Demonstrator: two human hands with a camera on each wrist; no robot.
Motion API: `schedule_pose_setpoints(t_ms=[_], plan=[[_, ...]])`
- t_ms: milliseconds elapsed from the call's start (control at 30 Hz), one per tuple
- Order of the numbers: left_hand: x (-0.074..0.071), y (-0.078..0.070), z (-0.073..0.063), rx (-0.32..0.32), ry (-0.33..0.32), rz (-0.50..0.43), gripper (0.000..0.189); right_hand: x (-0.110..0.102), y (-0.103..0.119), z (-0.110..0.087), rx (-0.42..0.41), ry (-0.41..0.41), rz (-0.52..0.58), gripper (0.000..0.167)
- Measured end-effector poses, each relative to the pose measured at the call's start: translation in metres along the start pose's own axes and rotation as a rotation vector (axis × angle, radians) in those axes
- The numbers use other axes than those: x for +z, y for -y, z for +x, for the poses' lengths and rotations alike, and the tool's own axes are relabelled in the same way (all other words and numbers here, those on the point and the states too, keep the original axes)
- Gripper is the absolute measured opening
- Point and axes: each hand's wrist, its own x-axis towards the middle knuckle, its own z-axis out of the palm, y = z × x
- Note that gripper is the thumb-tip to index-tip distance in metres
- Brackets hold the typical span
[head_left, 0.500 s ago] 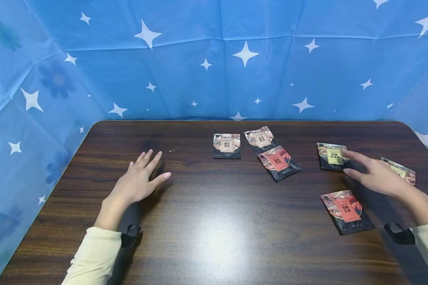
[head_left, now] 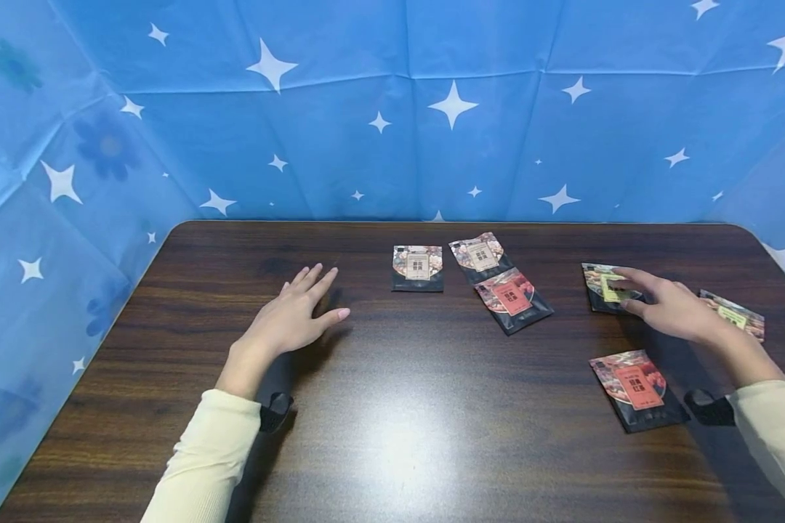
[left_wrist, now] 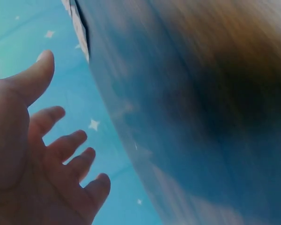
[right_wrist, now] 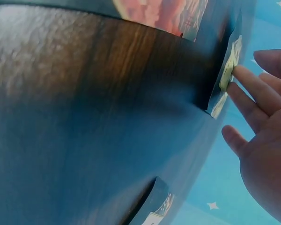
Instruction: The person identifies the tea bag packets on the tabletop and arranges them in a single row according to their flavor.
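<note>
My right hand (head_left: pixel 677 312) hovers over a black tea sachet with a yellow label (head_left: pixel 597 296), its index finger and thumb apart above the packet. The right wrist view has these fingers extended close to that sachet (right_wrist: pixel 228 70); whether they touch it I cannot tell. Another yellow-labelled sachet (head_left: pixel 735 318) lies partly behind the right hand. Nearer the front is a red-labelled sachet (head_left: pixel 637 388). My left hand (head_left: pixel 288 319) is held above the table with fingers spread and nothing in it. A pale-labelled sachet (head_left: pixel 417 269) lies to its right.
In the middle of the brown wooden table (head_left: pixel 392 378), a second pale-labelled sachet (head_left: pixel 480 254) adjoins a second red-labelled one (head_left: pixel 515 299). A blue star-patterned cloth (head_left: pixel 340 87) hangs behind the table's far edge.
My left hand has moved right and slightly away from me. The right hand has shifted slightly left, further over the yellow-labelled sachet. The sachets lie where they were.
</note>
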Motion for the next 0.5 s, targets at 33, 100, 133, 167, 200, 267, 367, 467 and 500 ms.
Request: schedule_pose_setpoints(t_ms=[33,100,133,167,200,267,367,467,500], plan=[[0.001,-0.004,0.003,0.016,-0.002,-0.006,0.07,0.0,-0.001,0.0,0.002,0.0,-0.001,0.054],[0.002,-0.011,0.01,0.049,-0.001,-0.025,0.07,0.0,-0.001,0.0,0.002,0.0,0.003,0.054],[0.003,-0.014,0.013,0.064,0.001,-0.034,0.07,0.0,-0.002,0.0,0.006,0.003,0.006,0.054],[0.004,-0.017,0.017,0.076,0.003,-0.04,0.07,0.0,-0.002,0.0,0.005,0.004,0.007,0.054],[0.005,-0.021,0.021,0.085,0.005,-0.048,0.069,0.0,-0.002,0.0,0.004,0.003,0.007,0.054],[0.007,-0.028,0.029,0.094,0.005,-0.049,0.068,0.0,-0.003,-0.001,0.006,0.008,0.015,0.054],[0.011,-0.038,0.042,0.104,0.005,-0.042,0.067,0.0,-0.004,-0.001,0.0,0.012,0.011,0.053],[0.016,-0.049,0.056,0.125,0.019,-0.038,0.067,0.0,-0.004,-0.001,-0.008,0.016,0.015,0.051],[0.017,-0.053,0.06,0.133,0.025,-0.041,0.067,-0.001,-0.004,-0.001,-0.01,0.015,0.014,0.05]])
